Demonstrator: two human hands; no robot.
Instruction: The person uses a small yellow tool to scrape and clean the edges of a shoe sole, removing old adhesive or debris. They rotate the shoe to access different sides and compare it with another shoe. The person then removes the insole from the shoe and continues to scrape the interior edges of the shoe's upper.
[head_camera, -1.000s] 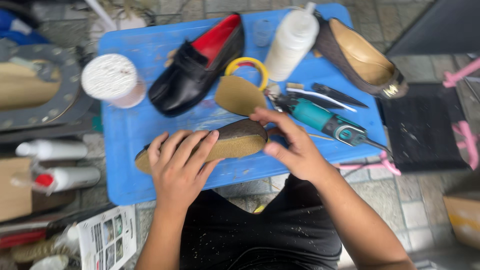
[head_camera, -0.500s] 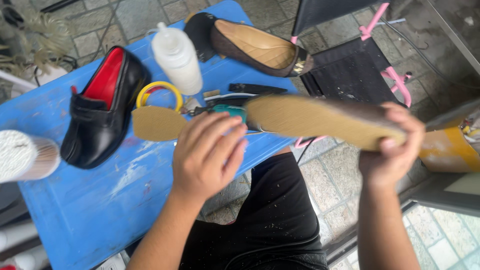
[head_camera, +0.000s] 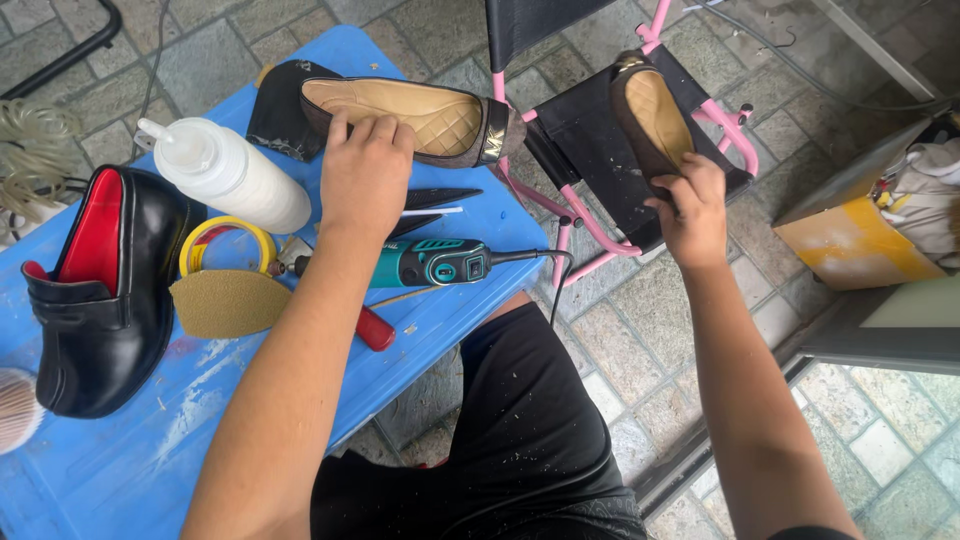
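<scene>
Flat shoes (head_camera: 410, 115), seemingly under each hand (head_camera: 365, 165).

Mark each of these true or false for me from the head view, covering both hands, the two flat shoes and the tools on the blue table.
1. The left hand rests on the flat shoe on the table. True.
2. The right hand is empty. False: its grip is on a second flat shoe, held over the black and pink folding chair.
3. The teal rotary tool lies on the blue table. True.
4. The white squeeze bottle stands upright. False: it lies on its side.
5. The black loafer has a red lining. True.
</scene>
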